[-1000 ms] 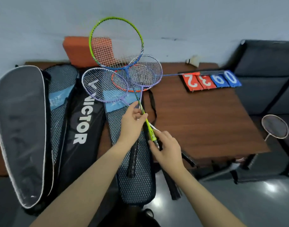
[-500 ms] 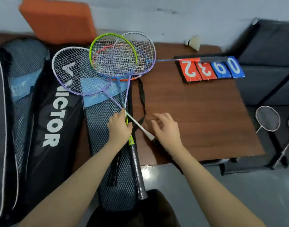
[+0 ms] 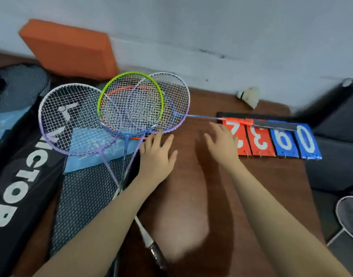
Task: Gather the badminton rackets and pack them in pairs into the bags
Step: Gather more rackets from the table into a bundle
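Several rackets lie overlapped on the table: a green-and-blue racket (image 3: 129,102), a white-and-purple racket (image 3: 71,120) to its left, another white-and-purple one (image 3: 175,100) to its right, and an orange-rimmed one (image 3: 119,91) beneath. Their heads rest on a mesh racket bag (image 3: 85,188). The orange racket's blue shaft (image 3: 203,116) runs right, over the score cards. My left hand (image 3: 156,154) hovers open, fingers at the lower rims of the heads. My right hand (image 3: 221,142) is open above the table, holding nothing.
A black VICTOR bag (image 3: 21,176) and another mesh bag (image 3: 13,92) lie at left. An orange block (image 3: 71,52) leans on the wall. Score cards (image 3: 271,140) and a shuttlecock (image 3: 248,95) sit at the back right. A dark racket (image 3: 349,218) lies on the floor at right.
My left hand has let go of the racket shafts and moved up to the heads. My right hand has moved forward toward the score cards. The rackets now lie flat.
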Available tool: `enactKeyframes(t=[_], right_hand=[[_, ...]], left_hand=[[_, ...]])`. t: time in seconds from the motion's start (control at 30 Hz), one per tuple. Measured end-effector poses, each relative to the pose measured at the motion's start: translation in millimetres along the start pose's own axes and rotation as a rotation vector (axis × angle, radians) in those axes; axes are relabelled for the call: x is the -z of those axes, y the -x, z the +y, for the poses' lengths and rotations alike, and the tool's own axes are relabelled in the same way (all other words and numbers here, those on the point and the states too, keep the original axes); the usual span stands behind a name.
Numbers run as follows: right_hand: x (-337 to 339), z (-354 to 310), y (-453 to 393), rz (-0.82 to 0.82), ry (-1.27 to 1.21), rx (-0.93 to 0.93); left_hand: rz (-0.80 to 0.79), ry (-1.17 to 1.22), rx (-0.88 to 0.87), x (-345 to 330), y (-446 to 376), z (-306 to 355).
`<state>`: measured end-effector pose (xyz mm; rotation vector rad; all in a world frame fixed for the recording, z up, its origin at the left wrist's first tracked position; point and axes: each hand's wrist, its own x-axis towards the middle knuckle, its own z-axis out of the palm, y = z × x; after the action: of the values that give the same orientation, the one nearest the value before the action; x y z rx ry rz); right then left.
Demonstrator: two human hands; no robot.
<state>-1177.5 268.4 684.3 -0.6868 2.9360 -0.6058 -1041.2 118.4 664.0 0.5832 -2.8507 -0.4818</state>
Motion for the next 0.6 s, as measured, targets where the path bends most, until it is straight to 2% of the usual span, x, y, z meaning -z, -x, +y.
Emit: enactKeyframes(t=[0.2, 0.27, 0.47, 0.6], right_hand=[[-9.9, 34.7, -71.7, -0.098, 0.225, 0.107], [-13.7, 42.4, -80.7, -0.076, 0.297, 0.182], [-14.6, 55.4, -83.9, 0.169, 0.232, 0.429], [4.1, 48.0, -73.6, 0.069, 0.211, 0.618]], left_hand=[[0.112, -0.069, -0.007, -25.1, -62.5, -1.0], [0.181, -0.063, -0.005, -27.3, -71.1, -8.8], [0.283, 0.036, 0.056, -24.8, -75.0, -12.5], [0.28, 0.118, 0.1, -16.4, -78.9, -10.3]])
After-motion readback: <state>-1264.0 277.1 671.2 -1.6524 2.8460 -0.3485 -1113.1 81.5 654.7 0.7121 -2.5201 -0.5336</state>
